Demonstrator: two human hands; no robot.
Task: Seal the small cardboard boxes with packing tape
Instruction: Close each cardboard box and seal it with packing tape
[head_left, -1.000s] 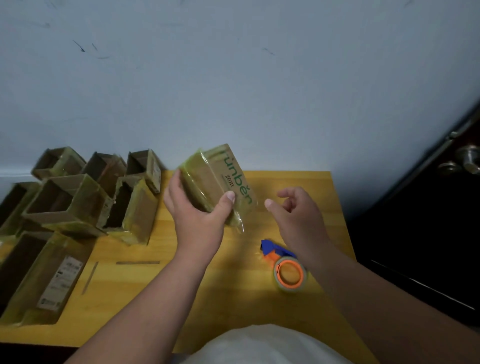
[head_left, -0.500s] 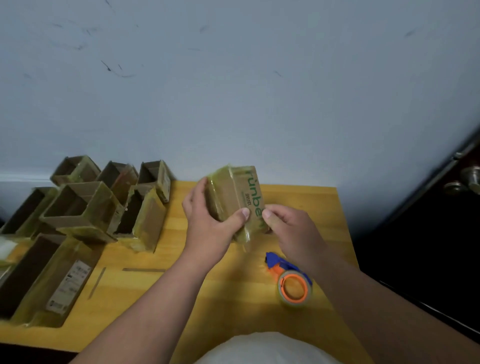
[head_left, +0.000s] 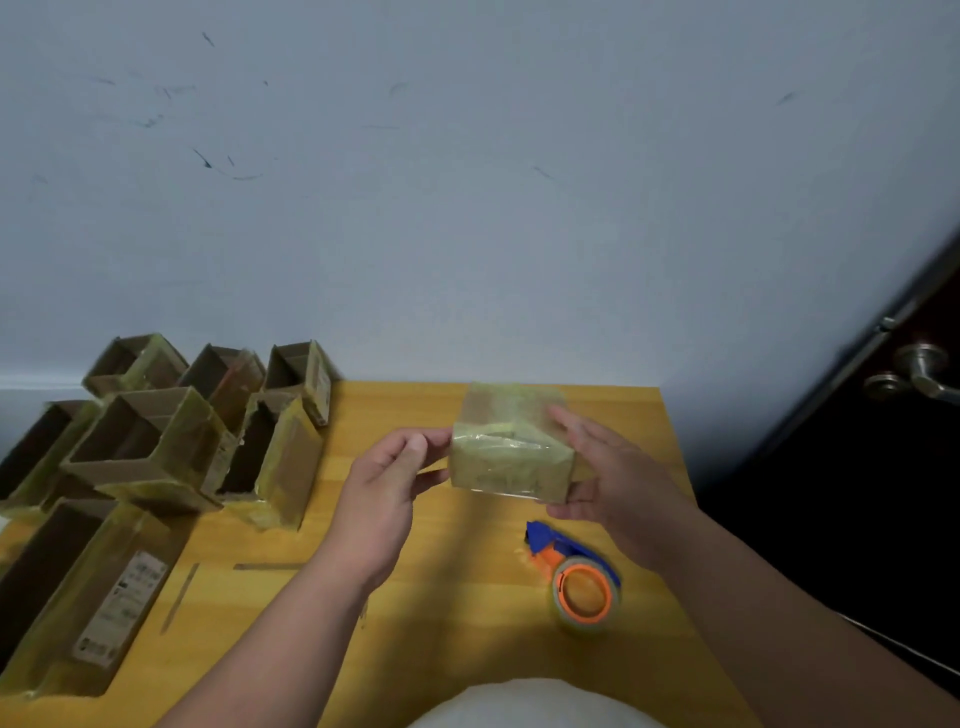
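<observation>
A small cardboard box (head_left: 511, 457) wrapped in glossy yellowish tape hangs above the wooden table (head_left: 467, 639). My right hand (head_left: 613, 478) grips its right end, fingers along the side and thumb under the near corner. My left hand (head_left: 387, 483) is just left of the box with loosely curled fingers, and its fingertips reach the box's left edge without gripping it. A roll of clear packing tape on an orange and blue dispenser (head_left: 584, 590) lies on the table below my right hand.
Several open cardboard boxes (head_left: 156, 441) with taped sides crowd the table's left part, a long one (head_left: 88, 597) at the near left. A wall stands right behind the table. A dark door with a metal handle (head_left: 922, 371) is at the right.
The box has passed from my left hand to my right hand and turned, so its printed face no longer shows. My left hand let go and drew back to the left.
</observation>
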